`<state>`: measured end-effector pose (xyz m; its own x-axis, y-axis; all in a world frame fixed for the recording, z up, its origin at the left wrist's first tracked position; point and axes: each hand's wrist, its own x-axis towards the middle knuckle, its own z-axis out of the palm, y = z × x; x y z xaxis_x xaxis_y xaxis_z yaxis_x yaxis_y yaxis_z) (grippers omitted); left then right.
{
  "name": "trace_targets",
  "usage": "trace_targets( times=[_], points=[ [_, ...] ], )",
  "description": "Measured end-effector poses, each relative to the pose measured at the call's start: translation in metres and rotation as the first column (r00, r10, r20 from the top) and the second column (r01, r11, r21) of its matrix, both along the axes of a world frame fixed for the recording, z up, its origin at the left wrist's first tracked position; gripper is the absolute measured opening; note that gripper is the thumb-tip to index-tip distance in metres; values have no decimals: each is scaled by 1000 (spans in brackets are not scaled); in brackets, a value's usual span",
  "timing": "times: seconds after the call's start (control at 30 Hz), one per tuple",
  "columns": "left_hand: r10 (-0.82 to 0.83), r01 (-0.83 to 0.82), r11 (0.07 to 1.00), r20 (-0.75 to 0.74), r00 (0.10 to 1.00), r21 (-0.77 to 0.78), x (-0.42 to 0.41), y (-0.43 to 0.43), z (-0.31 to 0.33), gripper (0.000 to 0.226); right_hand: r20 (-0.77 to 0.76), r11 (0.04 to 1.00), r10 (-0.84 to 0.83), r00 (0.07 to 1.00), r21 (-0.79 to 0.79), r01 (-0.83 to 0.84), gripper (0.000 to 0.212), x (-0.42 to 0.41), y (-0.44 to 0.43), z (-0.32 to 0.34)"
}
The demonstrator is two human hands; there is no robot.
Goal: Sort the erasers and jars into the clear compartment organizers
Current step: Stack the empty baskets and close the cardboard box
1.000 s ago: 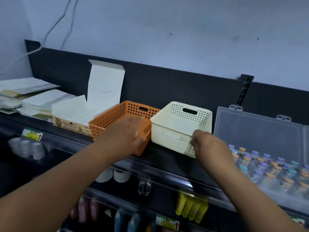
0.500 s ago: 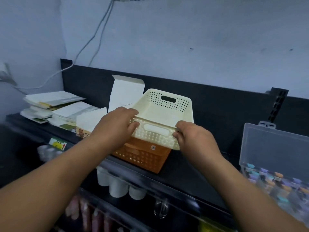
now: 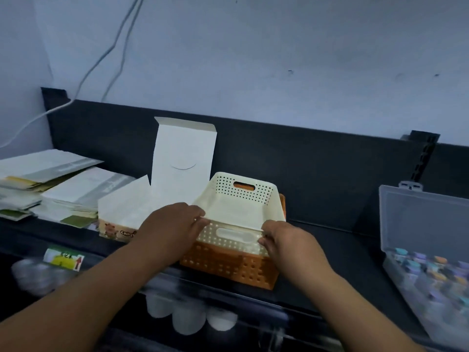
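Gripping the cream basket (image 3: 241,209) by its near rim: left hand (image 3: 175,224) with fingers curled over the left corner, right hand (image 3: 286,242) pinching the right corner, both clamped on it. Nesting it into the orange basket (image 3: 228,268), probably to clear room on the shelf (image 3: 330,245) before sorting. To finish well: press down evenly at both corners, keep the rim level so the walls do not jam, let go only once seated, and avoid shoving the pair toward the open carton (image 3: 182,158) at 10 o'clock. Then over to the clear organizer (image 3: 418,224), lid up, well apart at 3 o'clock of the baskets, with small colour-capped jars (image 3: 436,265) lying blurred in its compartments; cannot tell where any erasers are. Against half a second ago: no longer tilted high over the orange basket but sunk deeper and nearly level. Against a second ago: no longer standing side by side, cream at 3 o'clock of orange.
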<state>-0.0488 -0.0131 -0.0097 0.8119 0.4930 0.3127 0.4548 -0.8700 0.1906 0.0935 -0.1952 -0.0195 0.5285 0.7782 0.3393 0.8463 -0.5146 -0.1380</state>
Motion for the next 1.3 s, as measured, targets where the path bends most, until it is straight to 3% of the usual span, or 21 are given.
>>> trace_targets(
  times=[0.13, 0.23, 0.33, 0.53, 0.73, 0.93, 1.07, 1.17, 1.3],
  points=[
    [-73, 82, 995, -150, 986, 60, -3, 18, -11, 37, 43, 976, -100, 994, -191, 107, 28, -9, 9, -3],
    [-112, 121, 991, -133, 985, 58, -4, 29, -8, 41, 68, 939, -185, 980, -282, 197, 49, -21, 17, 8],
    [-122, 126, 990, -60, 991, 60, -6, 44, 3, 45, 65, 963, -190, 980, -182, 199, 61, -31, 37, 31],
    [-55, 50, 997, 87, 995, 63, -16, 89, 16, 58, 22, 997, -15, 1000, 75, 13, 51, -16, 122, 80],
    [31, -37, 998, 132, 991, 41, -24, 134, 22, 60, -3, 989, -24, 1000, 148, 24, 61, 32, 226, 120],
    [154, -157, 987, 91, 984, 26, -28, 174, 16, 58, -70, 985, -109, 992, 124, 117, 65, 64, 296, 125],
    [283, -285, 957, -39, 958, -60, -33, 201, -4, 61, -100, 970, -138, 985, 189, 155, 65, 65, 306, 108],
    [251, -264, 951, -95, 963, -164, -29, 204, -15, 54, -101, 969, -102, 990, 213, 122, 63, 63, 304, 95],
    [175, -193, 972, -131, 976, -136, -17, 195, -18, 46, -72, 972, -102, 992, 203, 115, 60, 63, 297, 93]
  ],
)
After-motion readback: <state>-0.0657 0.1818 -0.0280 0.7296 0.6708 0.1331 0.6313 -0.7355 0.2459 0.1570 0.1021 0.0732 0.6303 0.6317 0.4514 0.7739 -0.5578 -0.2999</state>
